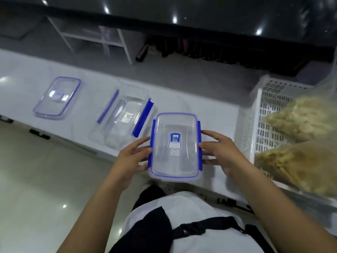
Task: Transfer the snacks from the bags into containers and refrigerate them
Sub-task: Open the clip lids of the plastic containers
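A clear lidded container (175, 148) with blue clasps and a blue label sits at the near edge of the white counter (215, 114). My left hand (134, 156) grips its left side, fingers on the left clasp. My right hand (219, 152) grips its right side at the right clasp. To the left stands an open clear container (124, 115) with its blue clasps flipped out, empty. Its lid (57, 96) lies flat further left. Two clear bags of pale yellow snacks (302, 121) (299, 165) lie in a white perforated basket (264, 110) at the right.
A white shelf unit (102, 41) and a dark glossy surface (200, 13) lie beyond the counter. Glossy tiled floor (45, 179) is at the lower left. My white shirt and black strap (200, 227) fill the bottom.
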{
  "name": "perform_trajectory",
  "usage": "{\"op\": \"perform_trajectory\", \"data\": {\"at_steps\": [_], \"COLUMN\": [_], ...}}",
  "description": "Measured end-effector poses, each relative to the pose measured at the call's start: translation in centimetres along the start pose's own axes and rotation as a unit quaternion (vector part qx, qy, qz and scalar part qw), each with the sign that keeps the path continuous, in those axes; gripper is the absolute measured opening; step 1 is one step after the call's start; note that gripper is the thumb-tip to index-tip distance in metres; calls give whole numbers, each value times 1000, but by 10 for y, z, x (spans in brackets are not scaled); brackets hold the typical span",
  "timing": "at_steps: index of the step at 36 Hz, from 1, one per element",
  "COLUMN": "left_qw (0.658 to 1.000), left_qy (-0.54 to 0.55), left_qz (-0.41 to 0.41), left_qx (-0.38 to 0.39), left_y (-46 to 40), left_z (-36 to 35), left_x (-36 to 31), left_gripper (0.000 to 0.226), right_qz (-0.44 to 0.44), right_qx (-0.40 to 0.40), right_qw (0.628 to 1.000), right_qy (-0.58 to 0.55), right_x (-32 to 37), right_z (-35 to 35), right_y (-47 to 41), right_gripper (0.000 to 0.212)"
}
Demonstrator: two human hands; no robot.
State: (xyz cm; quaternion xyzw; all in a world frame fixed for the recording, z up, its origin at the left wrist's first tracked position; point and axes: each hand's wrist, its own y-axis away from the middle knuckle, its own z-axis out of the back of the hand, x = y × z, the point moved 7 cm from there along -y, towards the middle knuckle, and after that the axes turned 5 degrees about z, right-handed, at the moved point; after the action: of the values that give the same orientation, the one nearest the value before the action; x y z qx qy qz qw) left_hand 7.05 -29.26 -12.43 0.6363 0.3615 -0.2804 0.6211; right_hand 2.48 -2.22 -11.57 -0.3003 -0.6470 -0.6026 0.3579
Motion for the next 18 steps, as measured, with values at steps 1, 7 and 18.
{"op": "perform_trajectory", "data": {"at_steps": [1, 7, 18], "left_qw": [1000, 999, 998], "left_qy": [9, 26, 54], "left_qz": [4, 18, 33], "left_qx": [1, 7, 14], "left_y": [0, -4, -6], "left_z": [1, 3, 7], "left_x": [2, 7, 10], "left_gripper": [37, 41, 37], "right_qz": [-5, -8, -9], "right_qx": [-3, -17, -29], "right_qw": [1000, 999, 999], "right_qy": [-14, -38, -21], "right_x": [-4, -11, -9], "right_z": [-1, -2, 7], "right_y": [0, 2, -3], "right_gripper": [46, 39, 34]}}
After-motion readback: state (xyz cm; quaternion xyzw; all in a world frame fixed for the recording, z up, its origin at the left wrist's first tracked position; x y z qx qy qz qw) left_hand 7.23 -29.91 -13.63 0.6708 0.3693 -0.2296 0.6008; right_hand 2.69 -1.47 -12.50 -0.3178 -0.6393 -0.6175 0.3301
